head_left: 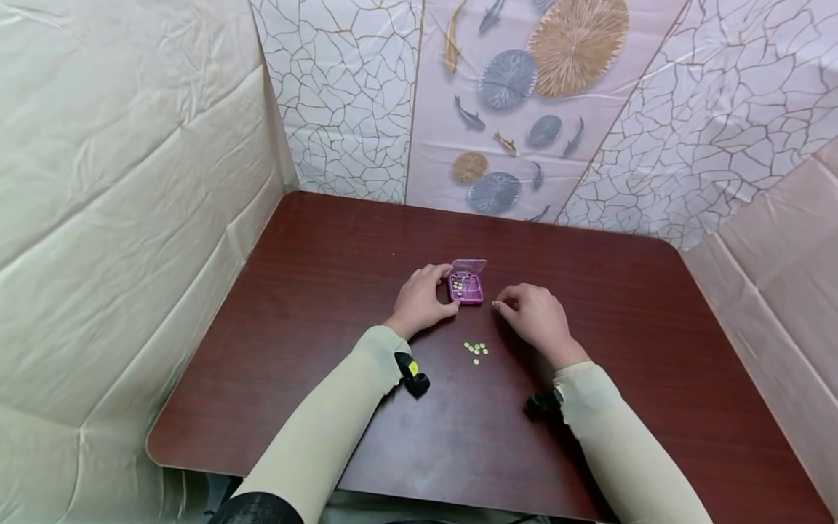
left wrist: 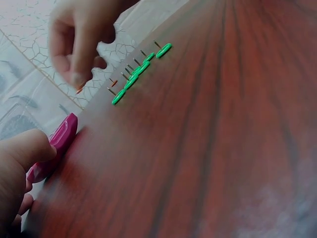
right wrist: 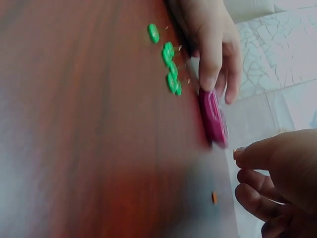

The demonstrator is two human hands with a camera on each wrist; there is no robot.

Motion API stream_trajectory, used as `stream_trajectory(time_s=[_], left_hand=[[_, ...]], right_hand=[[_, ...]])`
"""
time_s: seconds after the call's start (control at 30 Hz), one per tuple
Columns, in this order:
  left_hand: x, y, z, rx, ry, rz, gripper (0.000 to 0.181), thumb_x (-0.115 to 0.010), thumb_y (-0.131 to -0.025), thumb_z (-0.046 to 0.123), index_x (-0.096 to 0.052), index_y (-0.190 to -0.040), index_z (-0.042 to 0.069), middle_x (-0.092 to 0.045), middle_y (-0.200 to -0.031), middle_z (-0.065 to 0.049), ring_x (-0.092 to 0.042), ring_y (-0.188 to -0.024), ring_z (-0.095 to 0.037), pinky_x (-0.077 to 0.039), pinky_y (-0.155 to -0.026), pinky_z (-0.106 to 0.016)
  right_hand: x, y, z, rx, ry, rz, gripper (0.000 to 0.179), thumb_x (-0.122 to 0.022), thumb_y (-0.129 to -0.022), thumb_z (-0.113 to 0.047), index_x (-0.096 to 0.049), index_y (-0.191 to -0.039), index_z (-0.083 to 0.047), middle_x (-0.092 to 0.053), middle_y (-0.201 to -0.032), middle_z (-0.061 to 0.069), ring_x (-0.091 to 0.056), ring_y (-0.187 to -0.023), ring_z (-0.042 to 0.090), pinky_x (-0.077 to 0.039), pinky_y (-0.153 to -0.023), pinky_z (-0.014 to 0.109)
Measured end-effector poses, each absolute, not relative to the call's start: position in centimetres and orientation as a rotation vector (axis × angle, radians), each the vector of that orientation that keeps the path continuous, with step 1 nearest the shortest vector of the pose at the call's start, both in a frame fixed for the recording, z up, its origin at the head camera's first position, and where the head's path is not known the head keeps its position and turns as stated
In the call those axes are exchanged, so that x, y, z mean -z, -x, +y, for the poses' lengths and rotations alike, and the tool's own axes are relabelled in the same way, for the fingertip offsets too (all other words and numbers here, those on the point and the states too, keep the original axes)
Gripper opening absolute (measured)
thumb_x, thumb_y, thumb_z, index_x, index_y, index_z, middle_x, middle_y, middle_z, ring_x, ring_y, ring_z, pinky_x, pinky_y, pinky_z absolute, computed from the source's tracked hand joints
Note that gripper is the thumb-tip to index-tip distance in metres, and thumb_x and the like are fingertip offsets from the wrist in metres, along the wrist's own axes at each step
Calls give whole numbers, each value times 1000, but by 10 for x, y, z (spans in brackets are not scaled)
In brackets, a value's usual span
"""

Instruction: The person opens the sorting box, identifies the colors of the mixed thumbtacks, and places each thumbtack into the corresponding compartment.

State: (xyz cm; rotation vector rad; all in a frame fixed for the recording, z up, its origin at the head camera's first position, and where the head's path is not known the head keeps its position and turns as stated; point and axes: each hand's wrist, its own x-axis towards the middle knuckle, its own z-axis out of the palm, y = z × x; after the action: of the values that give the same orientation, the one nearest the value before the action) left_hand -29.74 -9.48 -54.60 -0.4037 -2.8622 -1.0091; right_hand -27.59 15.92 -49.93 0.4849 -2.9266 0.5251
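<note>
The purple box (head_left: 470,300) sits on the surface (head_left: 327,262); the left hand (head_left: 419,300) grips it from 9 o'clock, thumb and fingers bracketing it, probably for steadiness. Its clear lid (head_left: 468,266) stands raised at 12, giving access. Toward 4, the right hand (head_left: 533,313) pinches a tiny orange piece (right wrist: 235,154), grip almost closed. At 6, green tacks (head_left: 476,351) rest points-up on flat heads.

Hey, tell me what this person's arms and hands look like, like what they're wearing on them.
The left sleeve and right sleeve are long, pale cream and reach the wrists. The left hand and right hand are ungloved. A black left wrist camera sits beside a bright yellow patch; the right wrist camera is black too. Black fabric shows near the left elbow.
</note>
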Motion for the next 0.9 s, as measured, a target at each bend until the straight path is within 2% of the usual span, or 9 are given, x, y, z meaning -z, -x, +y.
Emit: stream_trajectory(time_s=[0.17, 0.43, 0.6, 0.9], left_hand=[[545, 298, -99, 1018, 403, -2862, 81, -87, -91, 41, -53, -162, 19, -62, -144, 2, -56, -129, -19, -49, -111, -41], [547, 298, -97, 1011, 411, -2863, 81, -87, -90, 43, -54, -160, 18, -63, -143, 3, -57, -130, -19, -48, -113, -40], [550, 299, -94, 988, 429, -2870, 81, -87, -89, 44, -54, -159, 19, -62, -143, 3, -57, -131, -19, -48, -113, -39], [549, 301, -99, 986, 433, -2859, 80, -87, -89, 44, -55, -158, 18, -62, -145, 2, -57, -132, -20, -48, -114, -39]], right_hand=[[497, 291, 136, -563, -495, -2924, 9, -82, -100, -28, -85, -101, -19, -77, -95, 4, -70, -83, 26, -58, -74, 53], [500, 310, 117, -635, -436, -2929, 11, -81, -102, -27, -86, -104, -18, -80, -93, 4, -69, -76, 26, -57, -69, 50], [500, 317, 112, -608, -373, -2978, 11, -80, -102, -27, -86, -102, -18, -79, -94, 4, -70, -80, 30, -57, -71, 53], [494, 329, 97, -649, -245, -3080, 15, -79, -101, -30, -87, -101, -17, -80, -93, 4, -69, -82, 29, -55, -71, 49]])
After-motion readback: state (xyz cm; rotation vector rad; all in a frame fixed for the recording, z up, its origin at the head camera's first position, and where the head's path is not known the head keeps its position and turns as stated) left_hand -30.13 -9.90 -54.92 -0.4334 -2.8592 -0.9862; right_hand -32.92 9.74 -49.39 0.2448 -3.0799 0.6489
